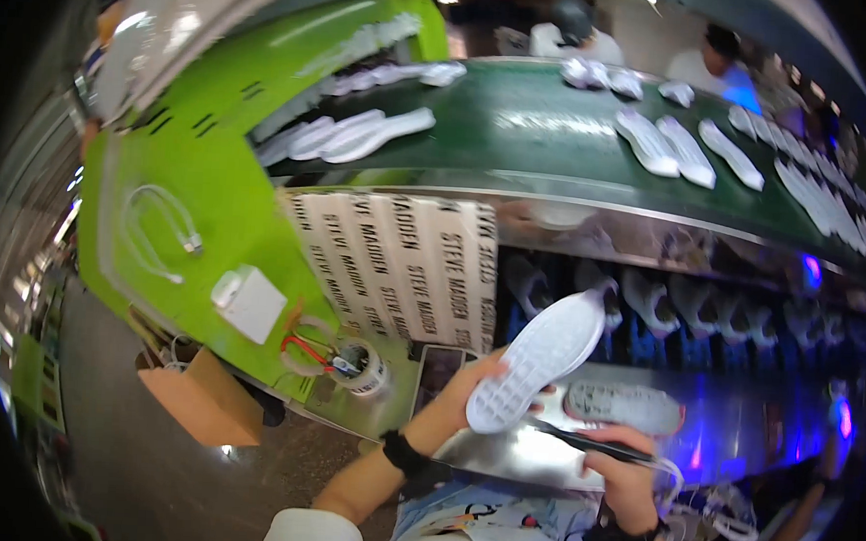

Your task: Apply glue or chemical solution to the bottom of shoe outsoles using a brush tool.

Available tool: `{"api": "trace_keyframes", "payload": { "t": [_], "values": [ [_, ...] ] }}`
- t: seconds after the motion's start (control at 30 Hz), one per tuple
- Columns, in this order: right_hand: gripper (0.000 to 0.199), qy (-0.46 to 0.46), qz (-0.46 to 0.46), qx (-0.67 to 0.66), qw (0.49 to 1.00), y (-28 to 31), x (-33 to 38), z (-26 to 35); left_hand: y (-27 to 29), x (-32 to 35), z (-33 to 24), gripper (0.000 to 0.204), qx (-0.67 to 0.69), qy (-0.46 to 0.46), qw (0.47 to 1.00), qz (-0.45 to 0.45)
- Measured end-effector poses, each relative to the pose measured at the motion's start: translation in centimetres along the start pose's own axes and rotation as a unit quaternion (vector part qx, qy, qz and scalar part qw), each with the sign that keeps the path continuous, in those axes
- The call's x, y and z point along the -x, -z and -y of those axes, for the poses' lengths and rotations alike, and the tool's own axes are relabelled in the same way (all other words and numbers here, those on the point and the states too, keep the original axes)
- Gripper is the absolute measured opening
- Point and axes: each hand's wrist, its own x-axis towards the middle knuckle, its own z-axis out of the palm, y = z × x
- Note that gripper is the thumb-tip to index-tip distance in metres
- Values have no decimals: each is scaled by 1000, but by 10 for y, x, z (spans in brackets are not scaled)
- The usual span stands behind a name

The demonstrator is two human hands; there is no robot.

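Observation:
My left hand (458, 397) is closed round the heel part of a white shoe sole (538, 362), held tilted over the metal bench with its studded tread showing. My right hand (628, 474) grips a black pen-shaped tool (586, 441) with a white cord at its back end. The tool's thin tip lies close to the sole's lower edge; whether they touch I cannot tell. On the bench just beyond the right hand rests a greyish sole (624, 406) with dark marks on it.
A green conveyor belt (529, 129) carries several white soles. Shoes (652, 304) stand on a blue-lit shelf below. A cup of tools (361, 370), a white block (249, 302) and a cable (151, 236) lie left; a cardboard box (201, 396) sits lower. Another person's arm (793, 529) is at right.

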Motion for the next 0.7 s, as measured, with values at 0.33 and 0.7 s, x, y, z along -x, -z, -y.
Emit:
{"api": "trace_keyframes", "payload": {
  "t": [0.33, 0.7],
  "values": [
    [24, 99, -93, 170, 976, -17, -33, -45, 70, 23, 104, 55, 184, 52, 981, -27],
    [25, -63, 228, 178, 955, -11, -34, -18, 64, -12, 63, 50, 93, 76, 993, 17]
  ]
}}
